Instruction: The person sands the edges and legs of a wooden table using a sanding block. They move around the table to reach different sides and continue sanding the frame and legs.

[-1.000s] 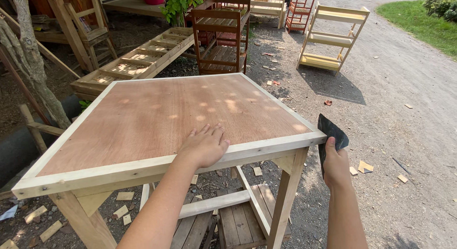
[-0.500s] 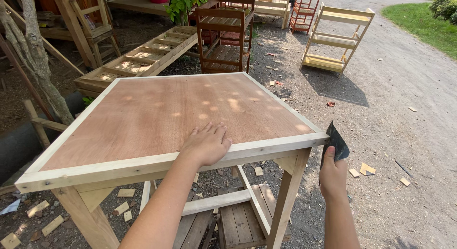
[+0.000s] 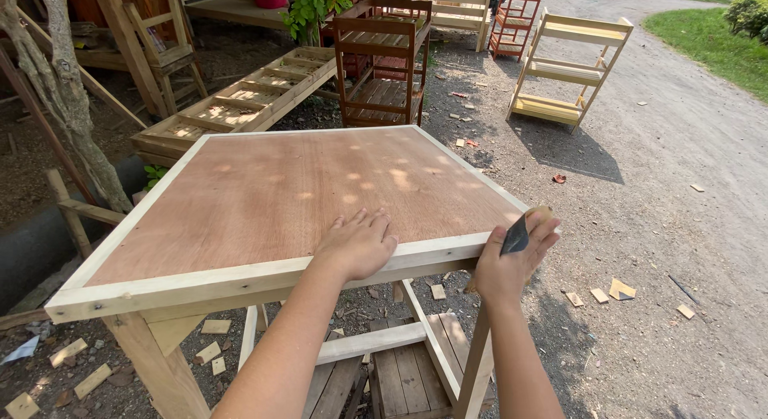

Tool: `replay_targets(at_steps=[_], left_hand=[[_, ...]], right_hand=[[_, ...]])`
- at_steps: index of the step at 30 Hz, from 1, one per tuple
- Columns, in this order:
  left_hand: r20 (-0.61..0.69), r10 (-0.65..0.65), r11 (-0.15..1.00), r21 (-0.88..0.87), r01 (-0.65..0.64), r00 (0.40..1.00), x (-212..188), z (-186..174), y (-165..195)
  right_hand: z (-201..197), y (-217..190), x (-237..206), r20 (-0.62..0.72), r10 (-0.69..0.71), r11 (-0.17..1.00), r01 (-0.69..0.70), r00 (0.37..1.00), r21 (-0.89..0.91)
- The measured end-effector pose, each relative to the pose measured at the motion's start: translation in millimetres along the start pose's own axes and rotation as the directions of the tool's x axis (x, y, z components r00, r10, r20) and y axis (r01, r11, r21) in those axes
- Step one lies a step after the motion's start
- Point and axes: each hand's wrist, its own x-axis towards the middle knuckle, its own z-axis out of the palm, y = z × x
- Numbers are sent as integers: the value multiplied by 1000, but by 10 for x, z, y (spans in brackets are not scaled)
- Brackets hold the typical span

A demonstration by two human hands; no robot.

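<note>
A: Where are the person's hands?

B: The left hand (image 3: 360, 243) lies flat on the near edge of the counter (image 3: 264, 195), palm down, its fingers (image 3: 370, 220) spread open on the reddish plywood top and gripping nothing. The right hand (image 3: 508, 263) is at the near right corner of the counter, its fingers (image 3: 542, 227) closed around a dark sheet of sandpaper (image 3: 515, 235) and pressing it against the pale wooden rim there.

A: So the sandpaper sits where exactly?

B: Between the right hand and the corner of the pale frame, touching the edge, with only a dark strip of it showing past the fingers.

A: What lies around the counter?

B: Far beyond it stands a dark brown shelf rack (image 3: 384, 67), and to the far right a pale yellow shelf rack (image 3: 568, 67) on the gravel ground (image 3: 680, 195). A long slatted wooden frame (image 3: 240, 99) lies at the far left. Small wood offcuts (image 3: 612, 291) are scattered on the ground to the right, well apart from the hands. Under the counter a slatted lower shelf (image 3: 400, 371) shows.
</note>
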Motion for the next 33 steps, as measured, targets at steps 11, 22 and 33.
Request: replay_targets(at_steps=[11,22,33], left_hand=[[-55,5,997,-81,-9,998,34,44,35],[-84,-28,994,-109,19,996,78,32,95],[-73,-57,995,-84,51,996,108,52,158]], right_hand=[[75,-364,-538,406,-393,886,457,825,-71],[-424,-183,116,678,-285,814,545,678,-202],[-687,18,575,474,-128,717,411,871,-562]])
